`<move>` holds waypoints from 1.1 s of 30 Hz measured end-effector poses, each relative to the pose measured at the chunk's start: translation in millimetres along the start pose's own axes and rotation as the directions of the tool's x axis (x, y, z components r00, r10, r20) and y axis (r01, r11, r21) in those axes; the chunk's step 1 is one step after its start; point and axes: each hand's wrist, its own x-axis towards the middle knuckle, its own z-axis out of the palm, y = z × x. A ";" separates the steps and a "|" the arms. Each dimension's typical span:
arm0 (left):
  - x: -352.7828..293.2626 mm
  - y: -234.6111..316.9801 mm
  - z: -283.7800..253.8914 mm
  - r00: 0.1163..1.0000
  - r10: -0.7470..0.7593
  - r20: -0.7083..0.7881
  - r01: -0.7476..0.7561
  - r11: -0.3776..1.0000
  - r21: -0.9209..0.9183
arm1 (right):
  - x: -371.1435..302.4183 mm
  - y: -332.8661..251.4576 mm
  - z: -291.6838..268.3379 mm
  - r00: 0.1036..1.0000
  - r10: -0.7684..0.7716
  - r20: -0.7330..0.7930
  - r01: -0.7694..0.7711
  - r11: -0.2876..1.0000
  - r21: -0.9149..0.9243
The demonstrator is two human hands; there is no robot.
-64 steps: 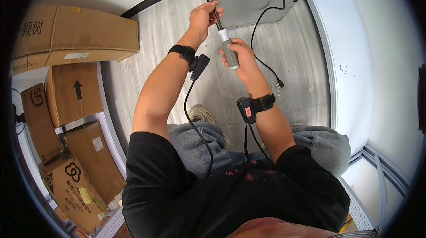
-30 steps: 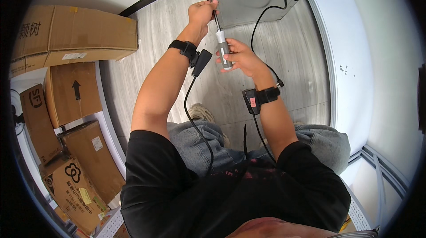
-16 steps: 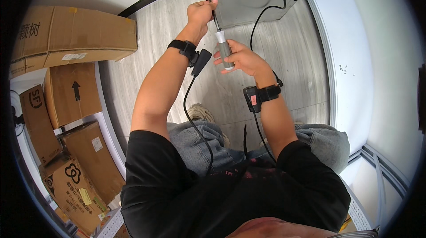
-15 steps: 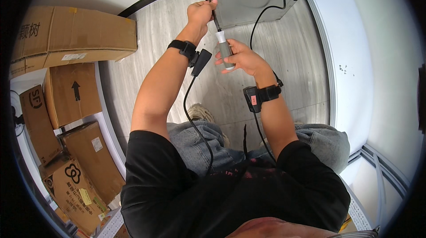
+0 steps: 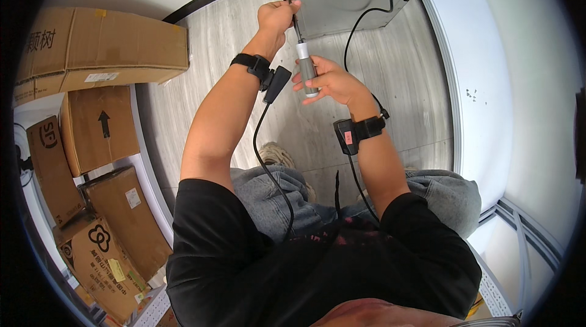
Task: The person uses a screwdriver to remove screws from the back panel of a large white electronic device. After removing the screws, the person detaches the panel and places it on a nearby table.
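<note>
A screwdriver (image 5: 307, 69) with a grey and white handle points away from me, its thin shaft reaching the left edge of a grey metal panel (image 5: 342, 0). My right hand (image 5: 337, 85) holds the handle between thumb and fingers, some fingertips spread past it. My left hand (image 5: 274, 21) is closed at the panel's edge, thumb and fingertips pinched together near the shaft's far end. What sits in that pinch, and the screwdriver's tip, are hidden.
Beside the panel a black cable (image 5: 348, 43) hangs down to the floor (image 5: 403, 71). Cardboard boxes (image 5: 128, 49) are stacked along the left on a white shelf. A white ledge (image 5: 476, 83) runs along the right. Black wrist devices trail cables over my lap.
The screwdriver's handle has swung slightly left, and my right hand has shifted and turned a little with it. My left hand stays at the panel's edge.
</note>
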 end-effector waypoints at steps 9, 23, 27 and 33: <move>-4.8 2.5 1.7 1.000 -0.005 0.015 0.004 0.998 0.069 | 9.0 9.0 15.4 0.976 0.000 -0.219 -0.070 0.947 -0.313; -1.7 0.3 1.7 1.000 -0.005 0.000 0.005 0.997 0.080 | 5.0 10.2 -1.4 0.996 0.032 -0.087 -0.036 0.998 -0.052; -4.0 1.1 1.3 1.000 -0.016 -0.009 0.017 0.999 0.052 | 2.5 9.2 -8.0 0.999 0.031 -0.014 -0.032 0.997 -0.070; -4.5 1.6 2.0 1.000 0.000 -0.014 0.001 0.998 0.070 | 1.9 6.0 -1.2 0.991 0.076 -0.106 -0.091 0.985 -0.148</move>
